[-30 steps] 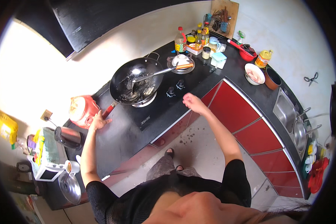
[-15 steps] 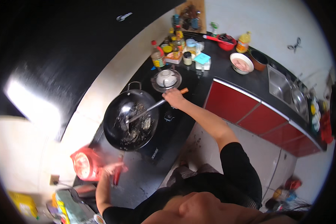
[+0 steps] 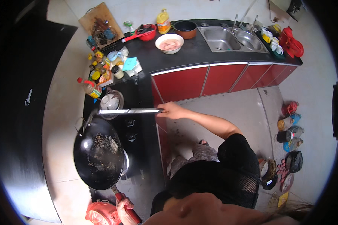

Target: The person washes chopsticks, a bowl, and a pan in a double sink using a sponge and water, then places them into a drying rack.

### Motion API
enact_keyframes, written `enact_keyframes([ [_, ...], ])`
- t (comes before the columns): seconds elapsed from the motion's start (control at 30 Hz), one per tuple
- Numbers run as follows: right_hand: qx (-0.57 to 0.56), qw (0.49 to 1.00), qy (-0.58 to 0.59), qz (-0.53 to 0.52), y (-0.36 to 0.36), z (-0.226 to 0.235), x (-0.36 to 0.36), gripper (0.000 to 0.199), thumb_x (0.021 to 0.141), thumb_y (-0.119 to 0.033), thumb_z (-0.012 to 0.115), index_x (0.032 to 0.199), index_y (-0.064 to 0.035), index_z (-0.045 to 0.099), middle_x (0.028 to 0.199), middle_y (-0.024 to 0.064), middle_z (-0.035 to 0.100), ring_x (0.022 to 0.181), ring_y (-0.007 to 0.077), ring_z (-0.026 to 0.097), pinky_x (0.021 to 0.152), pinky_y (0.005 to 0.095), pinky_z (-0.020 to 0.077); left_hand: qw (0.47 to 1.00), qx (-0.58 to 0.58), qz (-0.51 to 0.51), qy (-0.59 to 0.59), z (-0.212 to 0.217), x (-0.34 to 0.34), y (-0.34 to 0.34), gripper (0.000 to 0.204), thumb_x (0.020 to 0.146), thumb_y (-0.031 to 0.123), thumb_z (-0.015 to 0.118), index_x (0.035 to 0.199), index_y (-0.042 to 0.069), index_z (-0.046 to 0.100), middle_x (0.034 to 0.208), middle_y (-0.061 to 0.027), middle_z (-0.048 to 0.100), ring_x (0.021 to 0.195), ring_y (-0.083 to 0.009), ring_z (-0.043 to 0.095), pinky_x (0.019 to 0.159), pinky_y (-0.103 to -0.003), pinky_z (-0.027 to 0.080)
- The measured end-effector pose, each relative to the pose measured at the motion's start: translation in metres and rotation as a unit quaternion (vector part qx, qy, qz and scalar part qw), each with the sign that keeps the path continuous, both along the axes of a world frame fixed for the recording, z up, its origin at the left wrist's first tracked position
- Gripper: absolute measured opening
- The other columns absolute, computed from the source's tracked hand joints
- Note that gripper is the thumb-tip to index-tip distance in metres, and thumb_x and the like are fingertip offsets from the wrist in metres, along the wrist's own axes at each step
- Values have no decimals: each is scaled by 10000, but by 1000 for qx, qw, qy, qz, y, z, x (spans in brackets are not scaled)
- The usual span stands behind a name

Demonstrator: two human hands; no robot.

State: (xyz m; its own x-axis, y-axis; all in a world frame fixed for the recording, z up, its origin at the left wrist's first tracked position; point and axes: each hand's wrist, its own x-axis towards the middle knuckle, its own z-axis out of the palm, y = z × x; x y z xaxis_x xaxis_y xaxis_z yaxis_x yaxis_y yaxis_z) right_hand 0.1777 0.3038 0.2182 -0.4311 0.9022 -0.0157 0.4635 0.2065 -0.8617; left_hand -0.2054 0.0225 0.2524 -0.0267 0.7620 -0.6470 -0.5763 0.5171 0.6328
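Observation:
The black wok [image 3: 97, 153] is tilted, raised off the burner beneath it, with brown residue and oily shine on its inside. My left hand [image 3: 124, 206] is closed around the wok's red handle [image 3: 121, 196] at the near end. In my right hand [image 3: 171, 111] is the end of a long metal wok spatula [image 3: 129, 111]. The spatula's head meets the wok's far loop handle [image 3: 87, 123]; whether it is hooked through the loop I cannot tell. A white bowl [image 3: 109, 101] sits on a lid just beyond the spatula.
Bottles and jars [image 3: 101, 71] crowd the far left corner. Along the back counter stand a bowl of pale meat [image 3: 169, 44], a brown pot [image 3: 185, 29] and a double sink [image 3: 221, 39]. A red plastic kettle [image 3: 101, 213] stands beside my left hand. Bottles [image 3: 289, 123] line the floor at right.
My left hand has taken hold of the wok's handle, and the wok has come up tilted. My right hand has moved the spatula from the wok's inside to its far loop. The view has turned right.

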Motion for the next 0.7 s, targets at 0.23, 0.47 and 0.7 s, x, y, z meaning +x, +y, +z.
enact_keyframes([
  [0.23, -104, 946, 155, -265, -55, -18, 183, 169, 820, -203, 541, 796, -44, 489, 552, -36, 384, 496, 47, 363, 435, 219, 295, 994, 18, -106, -15, 24, 101, 69, 162, 717, 39, 529, 849, 90, 451, 527, 10, 370, 369, -73, 336, 362, -218, 301],
  [0.47, -79, 868, 187, -453, -97, -34, 360, 156, 838, -187, 520, 770, -64, 453, 542, -62, 358, 441, 22, 320, 383, 187, 256, 962, 25, -260, -79, 20, 271, 191, 175, 716, 41, 534, 863, 76, 446, 525, -1, 371, 361, -82, 341, 354, -225, 306],
  [0.7, -67, 803, 209, -553, -109, -19, 491, 157, 835, -177, 519, 751, -67, 445, 520, -69, 335, 432, 25, 298, 386, 194, 242, 894, 16, -440, -89, 19, 446, 316, 202, 717, 92, 547, 856, 50, 407, 527, 15, 360, 352, -63, 324, 337, -209, 285],
])
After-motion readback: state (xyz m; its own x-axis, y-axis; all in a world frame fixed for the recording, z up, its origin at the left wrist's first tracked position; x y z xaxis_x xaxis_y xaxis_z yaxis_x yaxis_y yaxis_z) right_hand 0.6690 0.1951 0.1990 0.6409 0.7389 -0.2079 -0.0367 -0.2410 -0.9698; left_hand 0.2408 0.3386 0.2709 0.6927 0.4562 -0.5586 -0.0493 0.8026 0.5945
